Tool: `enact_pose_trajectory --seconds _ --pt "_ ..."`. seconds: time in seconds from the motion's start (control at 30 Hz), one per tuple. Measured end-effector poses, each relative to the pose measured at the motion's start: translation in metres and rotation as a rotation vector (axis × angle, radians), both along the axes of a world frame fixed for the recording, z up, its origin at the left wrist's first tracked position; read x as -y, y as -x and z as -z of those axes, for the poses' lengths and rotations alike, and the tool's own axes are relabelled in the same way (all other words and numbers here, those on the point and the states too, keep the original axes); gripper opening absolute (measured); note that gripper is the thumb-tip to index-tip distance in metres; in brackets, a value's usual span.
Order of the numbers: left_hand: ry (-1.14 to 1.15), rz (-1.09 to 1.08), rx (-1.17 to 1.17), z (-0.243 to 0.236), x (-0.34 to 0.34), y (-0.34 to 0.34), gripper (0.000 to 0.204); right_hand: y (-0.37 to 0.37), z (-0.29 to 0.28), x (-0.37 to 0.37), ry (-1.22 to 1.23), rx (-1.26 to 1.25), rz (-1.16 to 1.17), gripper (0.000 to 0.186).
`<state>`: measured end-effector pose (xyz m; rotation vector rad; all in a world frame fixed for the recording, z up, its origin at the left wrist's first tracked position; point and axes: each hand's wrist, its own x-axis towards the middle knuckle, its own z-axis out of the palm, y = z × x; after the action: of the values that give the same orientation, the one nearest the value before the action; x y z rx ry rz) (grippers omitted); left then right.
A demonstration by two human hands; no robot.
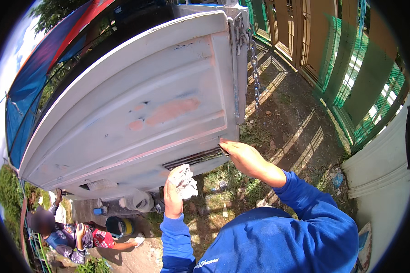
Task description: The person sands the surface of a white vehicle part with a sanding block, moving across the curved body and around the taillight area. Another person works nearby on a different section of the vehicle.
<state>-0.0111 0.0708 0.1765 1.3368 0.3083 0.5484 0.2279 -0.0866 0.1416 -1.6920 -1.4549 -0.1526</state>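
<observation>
A large white metal panel (pixel 141 91) with ribs and pinkish patches stands tilted across the upper middle; a row of dark slots (pixel 191 157) runs along its lower part. My left hand (pixel 173 198) grips a crumpled whitish wad (pixel 185 182), cloth or paper, just below the slots. My right hand (pixel 248 161) is at the right end of the slots, against the panel, with fingers closed on a small dark flat thing (pixel 224 150), mostly hidden. A chain (pixel 255 68) hangs at the panel's right edge.
A person (pixel 68 236) crouches at lower left beside a bucket (pixel 119 226); a pale container (pixel 136 201) stands behind. Dirt ground with weeds and litter lies below. A green and brown fence (pixel 296 36) and a white wall (pixel 373 164) bound the right. A blue and red tarpaulin (pixel 32 95) hangs at left.
</observation>
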Motion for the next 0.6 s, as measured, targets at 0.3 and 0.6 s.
enact_pose_trajectory --seconds 0.3,0.6 --pt "-1.657 -0.379 0.359 -0.290 -0.030 -0.155 0.043 -0.009 0.354 0.220 0.974 -0.463 0.332 0.023" --pt "-1.919 -0.629 0.151 -0.279 -0.080 -0.228 0.036 0.018 0.541 0.465 1.612 -0.241 0.174 0.026"
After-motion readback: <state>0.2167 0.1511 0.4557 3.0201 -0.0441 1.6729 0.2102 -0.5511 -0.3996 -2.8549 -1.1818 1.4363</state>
